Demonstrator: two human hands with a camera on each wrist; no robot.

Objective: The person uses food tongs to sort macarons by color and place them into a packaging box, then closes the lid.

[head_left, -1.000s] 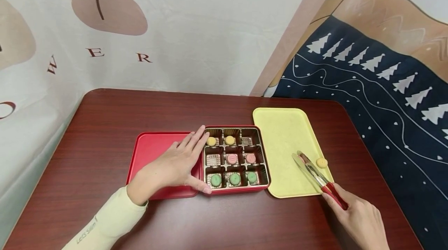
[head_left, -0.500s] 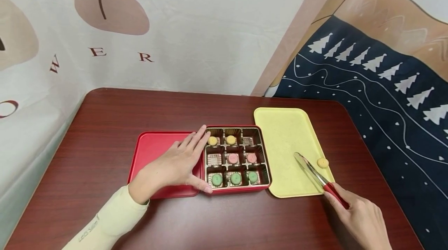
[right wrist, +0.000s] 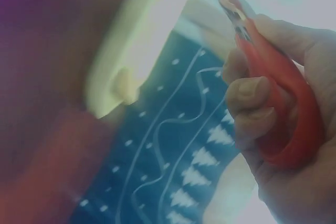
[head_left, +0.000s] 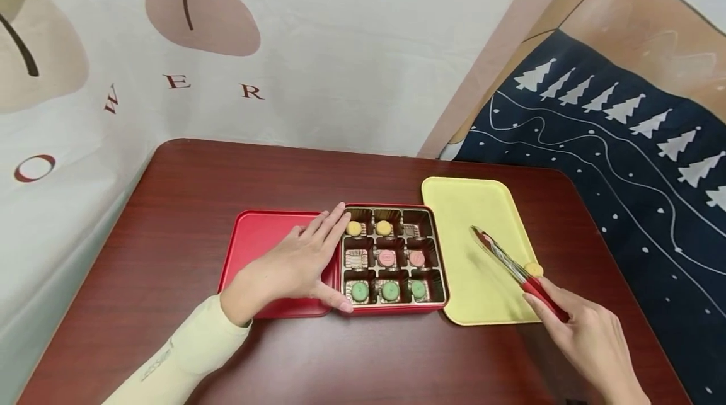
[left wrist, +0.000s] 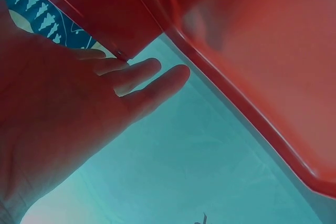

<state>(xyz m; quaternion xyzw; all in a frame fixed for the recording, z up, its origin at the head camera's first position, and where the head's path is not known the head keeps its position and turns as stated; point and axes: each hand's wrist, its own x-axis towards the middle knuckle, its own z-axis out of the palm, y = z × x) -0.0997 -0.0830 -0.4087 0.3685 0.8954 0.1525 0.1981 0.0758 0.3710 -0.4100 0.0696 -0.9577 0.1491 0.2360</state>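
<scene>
My left hand [head_left: 300,263] lies with straight fingers along the left side of a red divided box [head_left: 391,312], its thumb at the near corner. In the box are two yellow button-like pieces [head_left: 384,228], two pink ones [head_left: 387,258] and several green ones [head_left: 390,291]. My right hand [head_left: 592,336] grips red-handled metal tongs [head_left: 507,263], whose tips hang over a yellow tray [head_left: 467,197]. Whether the tips hold anything is too small to tell. Another yellow piece [head_left: 533,269] sits at the tray's right edge, partly behind the tongs. The right wrist view shows fingers curled round the red handle [right wrist: 310,124].
A red lid-like tray [head_left: 261,228] lies left of the box, partly under my left forearm and hand. Two compartments of the box, at the far right and middle left, hold no piece. All this stands on a brown table [head_left: 187,184] before hanging cloths.
The tongs have risen a little, their tips moving away from me and left over the yellow tray. My left hand keeps its place on the box. The head view has shifted slightly.
</scene>
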